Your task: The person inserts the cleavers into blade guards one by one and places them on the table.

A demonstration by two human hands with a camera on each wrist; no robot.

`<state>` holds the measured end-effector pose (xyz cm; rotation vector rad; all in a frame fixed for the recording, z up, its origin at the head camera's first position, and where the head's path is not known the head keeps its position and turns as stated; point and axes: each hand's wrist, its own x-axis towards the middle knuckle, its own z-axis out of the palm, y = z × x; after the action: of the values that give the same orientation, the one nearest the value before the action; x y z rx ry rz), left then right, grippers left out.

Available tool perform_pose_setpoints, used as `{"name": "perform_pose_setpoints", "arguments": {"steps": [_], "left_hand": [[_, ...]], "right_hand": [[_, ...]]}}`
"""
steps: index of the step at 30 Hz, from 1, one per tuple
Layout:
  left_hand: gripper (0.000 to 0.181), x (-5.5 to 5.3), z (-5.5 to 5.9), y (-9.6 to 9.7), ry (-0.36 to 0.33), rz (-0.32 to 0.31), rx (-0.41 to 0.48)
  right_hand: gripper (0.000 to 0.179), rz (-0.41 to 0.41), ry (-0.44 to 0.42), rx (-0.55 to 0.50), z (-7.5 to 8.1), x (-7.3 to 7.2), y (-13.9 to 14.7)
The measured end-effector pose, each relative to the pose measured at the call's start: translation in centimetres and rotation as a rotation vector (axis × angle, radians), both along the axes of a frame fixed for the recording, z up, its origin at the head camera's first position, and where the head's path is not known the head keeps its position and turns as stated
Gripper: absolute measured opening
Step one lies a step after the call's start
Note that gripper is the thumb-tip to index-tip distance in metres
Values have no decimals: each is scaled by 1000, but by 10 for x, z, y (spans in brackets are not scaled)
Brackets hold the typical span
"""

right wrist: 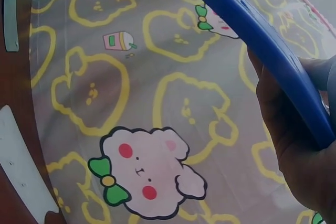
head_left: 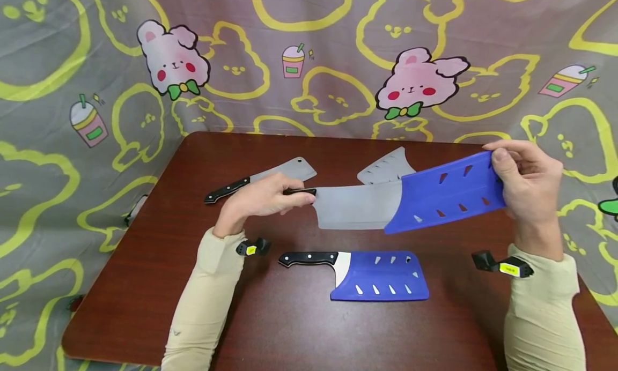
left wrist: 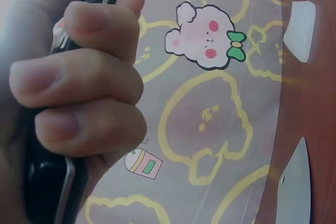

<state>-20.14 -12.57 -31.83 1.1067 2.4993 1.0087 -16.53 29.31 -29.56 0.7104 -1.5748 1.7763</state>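
My left hand (head_left: pixel 270 199) grips the black handle (left wrist: pixel 58 182) of a cleaver (head_left: pixel 357 206), its fingers curled round it in the left wrist view. The cleaver's broad blade points right, and its far end sits inside the mouth of a slotted blue blade cover (head_left: pixel 454 188). Thumb and fingers of my right hand (head_left: pixel 528 172) pinch that cover at its far right end; it tilts up to the right. Both are held above the table. In the right wrist view the blue cover is seen edge-on against the palm.
A second cleaver in a blue cover (head_left: pixel 386 274) lies at the front of the brown table (head_left: pixel 270 328). Behind, a bare cleaver (head_left: pixel 285 170) lies at the left and a grey-white slotted cover (head_left: pixel 383 167) near the middle. A patterned cloth (head_left: pixel 338 103) hangs round the back.
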Motion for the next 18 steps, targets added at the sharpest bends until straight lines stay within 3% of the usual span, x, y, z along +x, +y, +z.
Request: {"name": "perform_pose_setpoints", "arguments": {"steps": [8,14,18], "left_hand": [[40,-1,0,1,18,23,40],[40,-1,0,1,45,39,35],[38,-2,-3,2,27,38,33]], "right_hand": [[18,6,-46,-127,-7,-7,-2],[19,21,-65,-97,-10,-9,-4],[19,30,-72,-80,-9,-9,-4]]}}
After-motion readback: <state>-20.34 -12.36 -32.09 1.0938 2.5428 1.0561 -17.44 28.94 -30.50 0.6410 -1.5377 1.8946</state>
